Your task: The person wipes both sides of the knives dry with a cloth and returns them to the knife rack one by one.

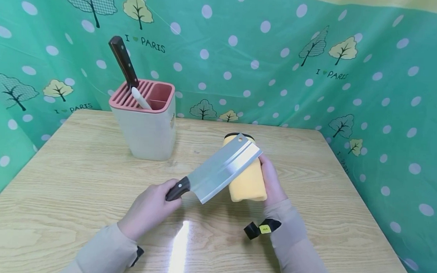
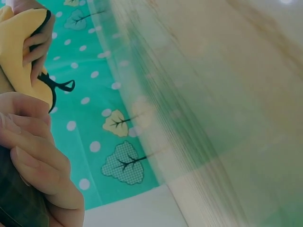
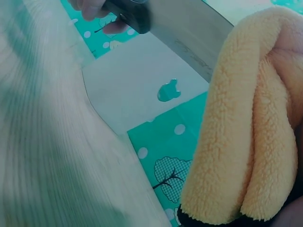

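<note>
A cleaver (image 1: pixel 221 168) with a broad steel blade and a dark riveted handle is in my left hand (image 1: pixel 149 208), whose fingers curl round the handle. Its blade slants up to the right, across the front of a folded yellow towel (image 1: pixel 251 184) with dark edging. My right hand (image 1: pixel 272 180) holds that towel from its right side; the blade and cloth hide some of the fingers. In the right wrist view the fleecy towel (image 3: pixel 222 127) fills the right side, beside the blade (image 3: pixel 189 28). Whether blade and cloth touch, I cannot tell.
At the back left of the wooden table (image 1: pixel 76 179) stands a white knife holder (image 1: pixel 150 136) with a pink slotted top. A dark-handled knife (image 1: pixel 123 61) and a white handle (image 1: pixel 140 98) stick out of it. A green dotted cloth (image 1: pixel 214 52) hangs behind the table.
</note>
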Demonstrator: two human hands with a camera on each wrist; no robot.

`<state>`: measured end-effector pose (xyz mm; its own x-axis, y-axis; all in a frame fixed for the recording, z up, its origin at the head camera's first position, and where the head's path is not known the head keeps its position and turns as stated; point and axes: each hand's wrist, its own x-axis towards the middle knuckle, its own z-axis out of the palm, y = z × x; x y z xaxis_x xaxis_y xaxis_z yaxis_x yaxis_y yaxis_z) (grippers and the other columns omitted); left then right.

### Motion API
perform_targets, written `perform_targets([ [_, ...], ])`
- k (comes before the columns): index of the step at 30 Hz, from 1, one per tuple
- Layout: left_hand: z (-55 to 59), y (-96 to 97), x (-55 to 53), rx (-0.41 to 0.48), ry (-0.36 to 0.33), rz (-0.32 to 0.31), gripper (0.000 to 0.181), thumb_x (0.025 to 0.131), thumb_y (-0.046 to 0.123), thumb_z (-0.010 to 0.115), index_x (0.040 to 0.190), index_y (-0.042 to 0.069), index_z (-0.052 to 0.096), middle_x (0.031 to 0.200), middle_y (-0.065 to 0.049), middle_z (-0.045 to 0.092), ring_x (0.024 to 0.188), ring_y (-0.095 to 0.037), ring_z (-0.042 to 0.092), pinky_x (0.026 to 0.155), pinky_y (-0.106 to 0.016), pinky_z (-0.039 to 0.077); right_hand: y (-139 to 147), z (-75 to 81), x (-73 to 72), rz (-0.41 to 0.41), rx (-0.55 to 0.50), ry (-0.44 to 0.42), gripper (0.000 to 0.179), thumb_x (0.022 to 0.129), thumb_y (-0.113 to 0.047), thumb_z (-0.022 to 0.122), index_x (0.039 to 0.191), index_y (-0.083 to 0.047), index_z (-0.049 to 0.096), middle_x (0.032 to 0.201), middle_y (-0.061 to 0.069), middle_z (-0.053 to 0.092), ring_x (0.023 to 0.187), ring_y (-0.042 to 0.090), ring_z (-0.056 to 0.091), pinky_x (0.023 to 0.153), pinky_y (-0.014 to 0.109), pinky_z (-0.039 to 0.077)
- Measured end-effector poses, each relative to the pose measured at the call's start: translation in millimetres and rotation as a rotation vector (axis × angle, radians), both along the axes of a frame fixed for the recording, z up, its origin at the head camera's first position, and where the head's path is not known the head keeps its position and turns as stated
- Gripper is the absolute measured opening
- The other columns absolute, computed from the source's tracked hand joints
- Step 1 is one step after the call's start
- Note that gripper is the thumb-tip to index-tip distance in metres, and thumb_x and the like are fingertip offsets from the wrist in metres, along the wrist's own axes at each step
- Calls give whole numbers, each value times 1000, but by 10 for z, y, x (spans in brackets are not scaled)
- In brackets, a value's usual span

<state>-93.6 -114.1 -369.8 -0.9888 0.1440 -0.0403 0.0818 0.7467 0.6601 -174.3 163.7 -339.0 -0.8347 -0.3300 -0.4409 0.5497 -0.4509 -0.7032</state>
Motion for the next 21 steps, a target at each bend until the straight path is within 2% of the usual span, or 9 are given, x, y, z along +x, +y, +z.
perform_targets([
  [9,10,0,-2,-10,-3,1,38,84,16,62,122,19,64,61,4,48,48,-11,42,46,-27,34,54,47,-5,-44,-62,-17,36,105,-45,36,119,-17,54,91,-2,68,82,10,65,75,26,53],
  [17,10,2,-3,-20,3,-1,38,85,17,62,123,19,63,62,3,50,49,-12,43,47,-28,35,114,66,-39,-91,-107,18,33,105,-43,40,114,-17,59,90,-2,69,83,9,66,77,23,53],
  [21,5,3,-5,-24,0,-1,39,85,17,63,124,19,63,63,3,50,49,-12,44,48,-28,35,155,73,-34,-101,-147,-13,34,104,-44,43,114,-17,60,91,-2,70,83,10,67,76,24,54],
])
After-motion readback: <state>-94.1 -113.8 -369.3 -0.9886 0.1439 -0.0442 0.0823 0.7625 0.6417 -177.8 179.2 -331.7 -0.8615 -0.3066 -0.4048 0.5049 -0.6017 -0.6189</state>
